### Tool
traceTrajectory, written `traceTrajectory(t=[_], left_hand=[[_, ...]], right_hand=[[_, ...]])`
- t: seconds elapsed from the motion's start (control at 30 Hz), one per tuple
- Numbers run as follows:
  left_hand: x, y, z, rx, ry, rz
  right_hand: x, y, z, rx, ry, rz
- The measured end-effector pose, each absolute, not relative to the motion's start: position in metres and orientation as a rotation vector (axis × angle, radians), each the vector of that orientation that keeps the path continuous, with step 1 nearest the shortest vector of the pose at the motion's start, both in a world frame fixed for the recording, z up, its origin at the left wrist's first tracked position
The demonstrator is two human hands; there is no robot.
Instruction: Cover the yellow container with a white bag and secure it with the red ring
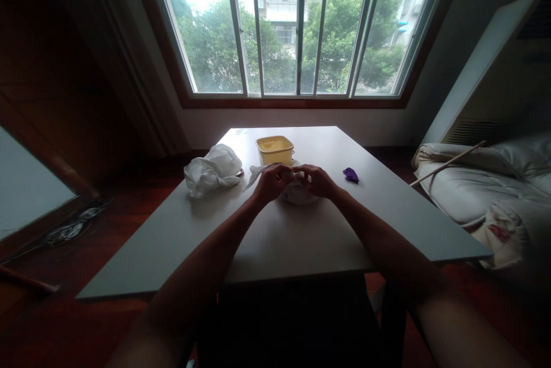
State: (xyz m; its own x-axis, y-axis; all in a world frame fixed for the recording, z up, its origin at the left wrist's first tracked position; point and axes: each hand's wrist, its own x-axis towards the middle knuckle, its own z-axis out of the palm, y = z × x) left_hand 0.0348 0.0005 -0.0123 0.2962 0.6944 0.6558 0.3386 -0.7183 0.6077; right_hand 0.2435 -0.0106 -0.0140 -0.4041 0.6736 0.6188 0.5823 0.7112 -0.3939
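Both hands meet over the middle of the white table [185, 253]. Pinched fingers of my left hand [272, 182] grip the gathered top of a white plastic bag [299, 194]. My right hand [317, 181] is closed on the same bag from the other side, its fingertips close to the left ones. The bag rests on the table with a rounded bottom; its contents are hidden. One loose end of white plastic [253, 175] sticks out left of my left hand. Just behind the hands stands a yellow square tub [275, 152].
A crumpled white plastic bag [213, 171] lies to the left, with a dark edge of something beside it. A small purple bundle [351, 175] lies to the right. Beyond the table's right side are a padded cover [482, 178] and a thin stick [447, 164].
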Motion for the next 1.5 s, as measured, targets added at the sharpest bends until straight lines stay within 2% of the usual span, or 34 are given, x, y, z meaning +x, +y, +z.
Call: traceTrajectory(t=[0.17, 0.4, 0.53, 0.77, 0.97, 1.13, 1.5], left_hand=[[0.029, -0.002, -0.006, 2.536, 0.86, 1.334], [0.014, 0.002, 0.004, 2.644, 1.098, 1.364], [0.005, 0.005, 0.009, 2.619, 1.272, 1.402], [0.012, -0.014, 0.026, 2.704, 1.172, 1.55], [0.023, -0.016, 0.011, 2.645, 0.977, 1.071], [0.03, -0.017, 0.0, 2.607, 0.936, 0.928], [0.018, -0.011, 0.014, 2.54, 1.266, 1.136]], right_hand=[[0.248, -0.01, -0.011, -1.046, -2.191, 0.053], [0.259, 0.001, -0.01, -1.139, -1.634, 0.298], [0.257, 0.0, -0.009, -1.183, -1.496, 0.355], [0.253, -0.011, -0.007, -0.952, -1.727, 0.195], [0.248, -0.019, -0.003, -0.789, -1.856, 0.114], [0.238, -0.017, -0.007, -0.748, -1.811, 0.241], [0.262, 0.01, -0.026, -0.972, -1.704, 0.247]])
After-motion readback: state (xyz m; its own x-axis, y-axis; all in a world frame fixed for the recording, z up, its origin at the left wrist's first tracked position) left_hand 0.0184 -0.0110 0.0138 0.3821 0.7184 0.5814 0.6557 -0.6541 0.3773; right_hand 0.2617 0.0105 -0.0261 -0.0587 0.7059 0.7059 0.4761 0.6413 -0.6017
